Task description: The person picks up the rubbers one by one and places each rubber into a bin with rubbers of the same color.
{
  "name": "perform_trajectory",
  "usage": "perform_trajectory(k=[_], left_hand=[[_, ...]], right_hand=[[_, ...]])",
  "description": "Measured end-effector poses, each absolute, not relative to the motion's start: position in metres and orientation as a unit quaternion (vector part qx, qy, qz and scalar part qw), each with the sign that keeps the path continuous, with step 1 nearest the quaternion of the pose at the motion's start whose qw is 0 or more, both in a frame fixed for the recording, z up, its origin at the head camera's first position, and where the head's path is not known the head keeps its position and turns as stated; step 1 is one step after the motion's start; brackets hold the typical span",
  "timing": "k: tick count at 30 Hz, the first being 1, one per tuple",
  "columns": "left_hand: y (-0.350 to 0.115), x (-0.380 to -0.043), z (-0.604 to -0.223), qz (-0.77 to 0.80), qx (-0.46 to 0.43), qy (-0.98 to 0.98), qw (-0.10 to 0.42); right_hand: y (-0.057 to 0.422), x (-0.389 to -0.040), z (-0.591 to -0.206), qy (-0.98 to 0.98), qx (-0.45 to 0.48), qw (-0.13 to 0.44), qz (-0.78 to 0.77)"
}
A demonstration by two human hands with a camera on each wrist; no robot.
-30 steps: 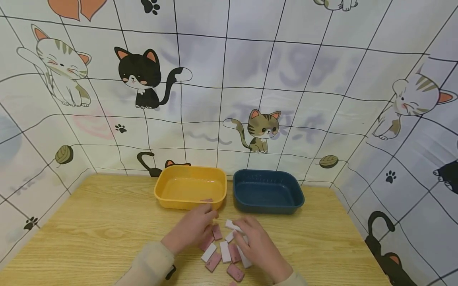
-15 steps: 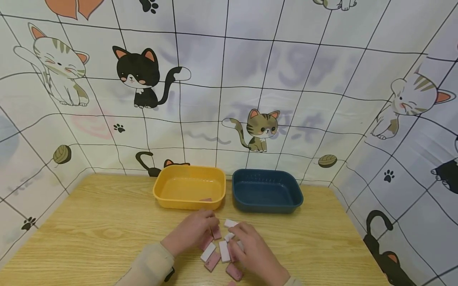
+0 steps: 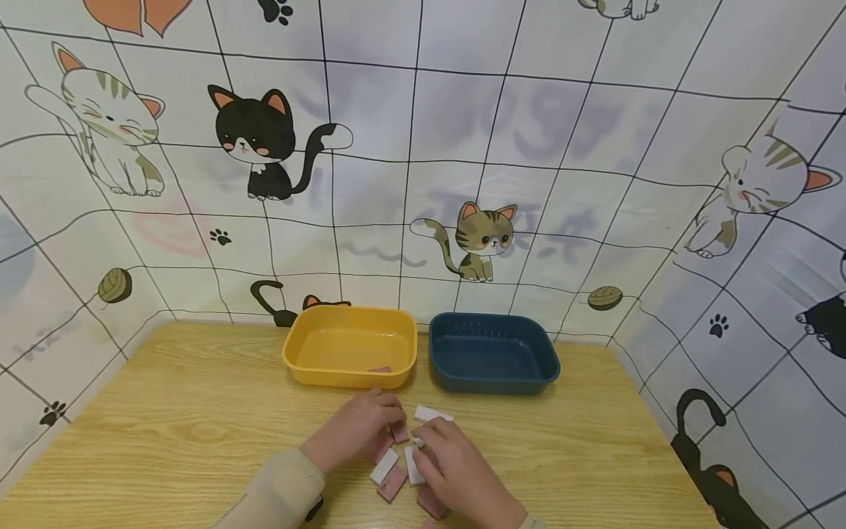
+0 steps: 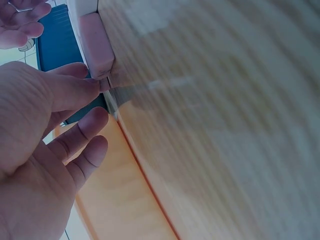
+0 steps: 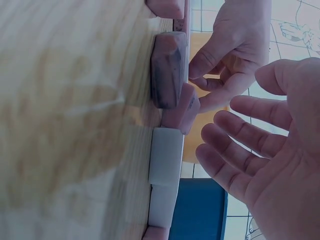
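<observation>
Pink meets the fingertips of the left hand (image 3: 353, 430), which is curled with thumb and finger drawn close at the edge of a small pink block (image 3: 399, 432); whether they actually pinch it I cannot tell. The right hand (image 3: 456, 463) holds nothing, its fingers loosely bent and spread apart above the other blocks, one short white block (image 3: 418, 442) showing by its fingertips.

Between and below the hands, on the counter (image 3: 198, 426), lie more pieces: a leaning white block (image 3: 384, 466) against a pink oblong (image 3: 393, 484), an upright-looking white bar (image 3: 413, 467) partly under the right hand, and a darker pink brick (image 3: 432, 505) nearer the person. A long white piece (image 3: 432, 414) lies just beyond the right fingers. In the right wrist view, a pink brick with dark marks (image 5: 169, 70) stands out; the marks are too blurred to read.

Farther out, a yellow tray (image 3: 330, 379) has a pink piece (image 3: 380, 369) inside by its front wall, and a blue tray (image 3: 492, 384) sits just beside it on the right. Behind both hangs a white sheet (image 3: 370, 191) printed with cats, paw prints and yarn balls; its faint purple shapes are illegible.
</observation>
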State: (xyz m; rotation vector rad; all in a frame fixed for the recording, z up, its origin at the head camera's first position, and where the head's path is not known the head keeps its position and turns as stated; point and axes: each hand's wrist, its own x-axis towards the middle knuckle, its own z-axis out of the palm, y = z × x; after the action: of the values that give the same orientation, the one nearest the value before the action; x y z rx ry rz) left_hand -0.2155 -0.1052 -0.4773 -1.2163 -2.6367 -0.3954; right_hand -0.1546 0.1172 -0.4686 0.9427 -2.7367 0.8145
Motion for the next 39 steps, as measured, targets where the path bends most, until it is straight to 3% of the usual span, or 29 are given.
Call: perform_trajectory(k=[10, 26, 39], left_hand=[[-0.101, -0.220, -0.480, -0.119, -0.394, -0.907, 0.094], [-0.105, -0.219, -0.477, -0.104, -0.357, -0.925, 0.083], [-0.109, -0.217, -0.468, -0.127, -0.350, -0.920, 0.119]], right_hand=[[0.114, -0.153, -0.472, -0.900, 0.324, 0.100, 0.274], [0.110, -0.157, -0.474, -0.899, 0.331, 0.096, 0.272], [0.109, -0.163, -0.473, -0.891, 0.337, 0.093, 0.289]])
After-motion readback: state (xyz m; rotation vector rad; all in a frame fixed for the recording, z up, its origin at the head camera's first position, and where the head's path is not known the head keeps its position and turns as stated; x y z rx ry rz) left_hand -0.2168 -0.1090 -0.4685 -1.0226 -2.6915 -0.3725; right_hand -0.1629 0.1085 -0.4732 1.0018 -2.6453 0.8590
